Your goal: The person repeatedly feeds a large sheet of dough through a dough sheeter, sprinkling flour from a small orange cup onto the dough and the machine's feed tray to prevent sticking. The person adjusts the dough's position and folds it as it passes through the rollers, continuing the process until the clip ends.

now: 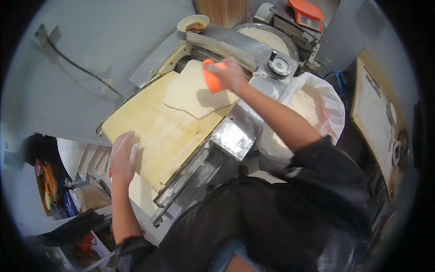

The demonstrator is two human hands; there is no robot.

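Observation:
A dough sheeter's cream belt (149,129) slopes across the middle of the view. On its upper part lies a flat sheet of dough (187,88), whose far end reaches the rollers. My right hand (231,75), dusted with flour, grips an orange plastic scoop or cup (213,80) above the dough, and a shadow falls on the sheet beneath it. My fingers hide part of the scoop, so its contents cannot be seen. My left hand (124,154) is at the belt's lower left end, thumb apart from the fingers, holding nothing. Whether it touches the belt is unclear.
Right of the sheeter's metal housing (238,125) stands an open sack of flour (306,102). A handwheel (280,65) sits on the housing. Behind are a bowl (181,24), a round flour-filled basin (266,37) and an orange scale (307,13). A board (370,112) leans at right.

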